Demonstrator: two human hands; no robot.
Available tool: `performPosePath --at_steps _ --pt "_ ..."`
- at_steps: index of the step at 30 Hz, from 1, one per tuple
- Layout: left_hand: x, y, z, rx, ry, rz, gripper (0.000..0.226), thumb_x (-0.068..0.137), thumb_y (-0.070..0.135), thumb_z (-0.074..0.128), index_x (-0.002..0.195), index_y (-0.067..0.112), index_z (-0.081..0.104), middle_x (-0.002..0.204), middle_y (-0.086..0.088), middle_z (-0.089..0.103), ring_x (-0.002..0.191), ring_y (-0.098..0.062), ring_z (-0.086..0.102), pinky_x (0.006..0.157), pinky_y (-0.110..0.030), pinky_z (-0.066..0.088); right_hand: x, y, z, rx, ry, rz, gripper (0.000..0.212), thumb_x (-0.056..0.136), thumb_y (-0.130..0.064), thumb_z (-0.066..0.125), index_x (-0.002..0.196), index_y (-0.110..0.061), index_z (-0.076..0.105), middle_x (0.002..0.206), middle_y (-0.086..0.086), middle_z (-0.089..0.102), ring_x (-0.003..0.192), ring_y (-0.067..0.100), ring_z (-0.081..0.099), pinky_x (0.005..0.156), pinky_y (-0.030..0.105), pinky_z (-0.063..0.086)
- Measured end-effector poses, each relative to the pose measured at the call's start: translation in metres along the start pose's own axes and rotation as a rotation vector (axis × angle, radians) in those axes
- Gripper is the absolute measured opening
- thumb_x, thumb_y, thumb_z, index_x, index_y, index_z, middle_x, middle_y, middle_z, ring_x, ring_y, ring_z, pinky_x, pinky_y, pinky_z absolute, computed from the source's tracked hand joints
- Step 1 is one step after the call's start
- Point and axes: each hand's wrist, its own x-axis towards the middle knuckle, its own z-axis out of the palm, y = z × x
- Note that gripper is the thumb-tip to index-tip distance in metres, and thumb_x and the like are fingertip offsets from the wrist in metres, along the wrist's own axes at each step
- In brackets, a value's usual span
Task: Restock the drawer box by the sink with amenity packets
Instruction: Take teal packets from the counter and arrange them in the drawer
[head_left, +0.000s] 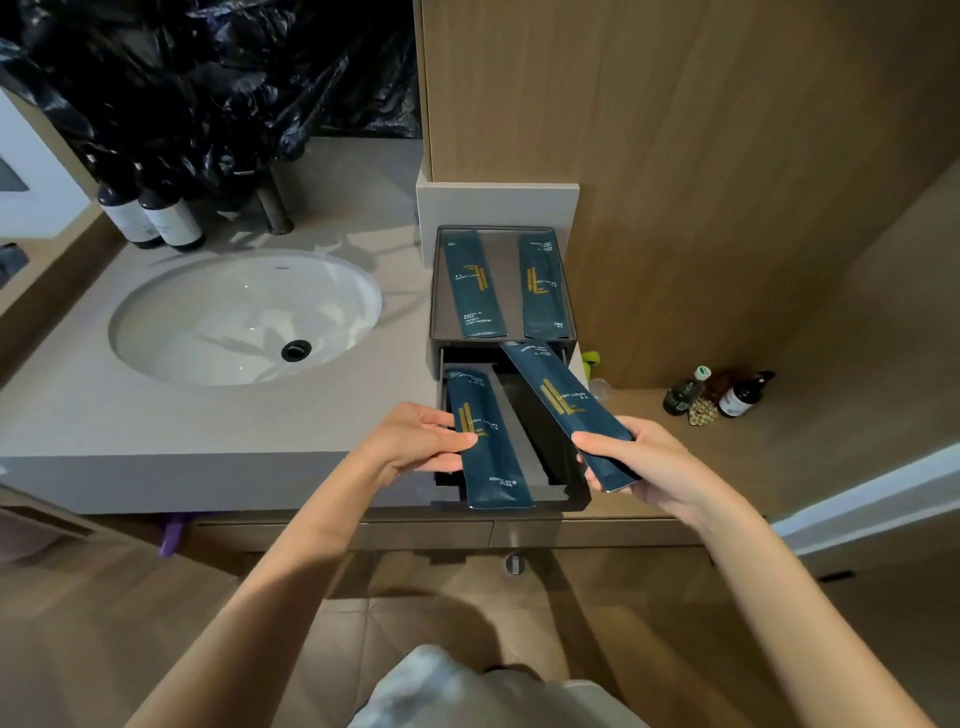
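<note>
- Drawer box (452, 344): head view, just above frame centre towards 1 o'clock. It sits on the countertop (156, 415), right of the sink (182, 322) and against the wood panel wall (727, 156).
- Its drawer (550, 493) is pulled out towards the camera, with the front edge overhanging the counter edge.
- Top tray of the box: two top-tray packets (474, 283) lie flat and lengthwise, one on the left and one on the right (540, 286), with a gap between them.
- Left packet (485, 441): dark blue with gold print. It lies lengthwise in the drawer's left side and its near end pokes past the drawer front.
- Left hand (415, 441): pinches the left packet at its left edge, with the thumb on the printed face.
- Right packet (566, 405): same type, held over the drawer's right side. It is tilted, with the far end at 11 o'clock under the box's front lip and the near end at 5 o'clock.
- Right hand (639, 467): grips the near end of the right packet, thumb on top and fingers curled beneath.
- Sink is at 9–10 o'clock. The faucet (272, 202) and two dark pump bottles (150, 215) are behind it at 10–11 o'clock.
- Black plastic bag (208, 67) fills the 11 o'clock corner.
- Two small bottles (685, 392) stand on the lower ledge at 3 o'clock.
</note>
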Motion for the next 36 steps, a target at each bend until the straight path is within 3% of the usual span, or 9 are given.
performPosePath --at_steps 5,10,14,19,23,25,27,30,36 --pt "0.025 0.013 0.008 0.220 0.085 0.039 0.048 0.079 0.005 0.075 0.122 -0.006 0.057 0.082 -0.007 0.067 0.059 -0.010 0.066 0.048 -0.014 0.052 -0.005 0.001 -0.006 0.004 -0.023 0.058 0.021 0.086 -0.010 0.066 0.106 -0.002 0.060 0.074 0.009 0.059 0.050 0.010 0.060 0.046 0.019 0.050" --pt "0.047 0.015 0.007 0.631 0.243 0.158 0.051 0.077 0.021 0.078 0.121 0.004 0.060 0.109 -0.012 0.069 0.094 -0.025 0.067 0.086 -0.037 0.055 -0.008 0.010 -0.007 0.030 -0.015 0.104 0.030 0.085 -0.010 0.067 0.113 -0.003 0.057 0.072 0.009 0.061 0.050 0.012 0.059 0.045 0.020 0.050" --pt "0.044 0.012 0.014 0.865 0.356 0.316 0.048 0.080 0.018 0.072 0.123 0.005 0.055 0.095 -0.015 0.072 0.078 -0.025 0.071 0.075 -0.034 0.057 -0.004 0.013 -0.004 0.060 0.000 0.099 0.031 0.086 -0.010 0.067 0.113 -0.002 0.056 0.071 0.009 0.061 0.050 0.012 0.059 0.046 0.019 0.050" --pt "0.032 0.009 0.022 1.361 0.544 0.562 0.036 0.089 0.033 0.058 0.117 0.012 0.054 0.111 -0.010 0.059 0.098 -0.029 0.061 0.065 -0.034 0.043 0.000 0.015 -0.001 0.082 0.028 0.073 0.031 0.085 -0.010 0.068 0.113 0.000 0.056 0.070 0.008 0.061 0.051 0.013 0.060 0.048 0.021 0.051" --pt "0.041 0.004 0.031 1.544 0.327 0.710 0.052 0.090 0.053 0.047 0.127 0.018 0.055 0.127 -0.006 0.050 0.119 -0.025 0.045 0.095 -0.038 0.040 0.001 0.015 0.001 0.054 0.044 0.047 0.029 0.086 -0.011 0.068 0.113 -0.004 0.058 0.075 0.007 0.061 0.053 0.012 0.062 0.050 0.022 0.052" --pt "0.045 0.004 0.034 1.647 0.172 0.617 0.065 0.088 0.063 0.043 0.139 0.022 0.045 0.147 -0.007 0.039 0.139 -0.027 0.029 0.114 -0.051 0.017 0.002 0.014 0.003 0.039 0.051 0.042 0.024 0.086 -0.011 0.067 0.109 -0.008 0.059 0.077 0.007 0.061 0.052 0.011 0.063 0.050 0.022 0.054" --pt "0.046 0.005 0.035 1.711 0.084 0.484 0.079 0.084 0.072 0.039 0.148 0.026 0.031 0.158 -0.006 0.022 0.148 -0.028 0.009 0.114 -0.061 -0.004 0.003 0.015 0.005 0.027 0.058 0.038 0.020 0.087 -0.011 0.067 0.106 -0.011 0.059 0.078 0.007 0.062 0.051 0.010 0.063 0.050 0.021 0.054" --pt "0.046 0.005 0.033 1.855 0.003 0.337 0.095 0.076 0.080 0.040 0.152 0.030 0.013 0.161 -0.007 0.000 0.148 -0.031 -0.007 0.110 -0.064 -0.010 0.006 0.015 0.007 0.008 0.077 0.037 0.024 0.086 -0.012 0.068 0.109 -0.013 0.058 0.082 0.006 0.064 0.056 0.012 0.064 0.050 0.022 0.053" --pt "0.048 0.011 0.033 2.003 -0.027 0.288 0.106 0.073 0.068 0.060 0.152 0.032 0.000 0.160 -0.017 -0.007 0.146 -0.038 0.010 0.115 -0.059 -0.008 0.013 0.017 0.012 -0.003 0.091 0.035 0.035 0.086 -0.013 0.068 0.118 -0.011 0.055 0.089 0.006 0.065 0.071 0.017 0.063 0.052 0.022 0.054"
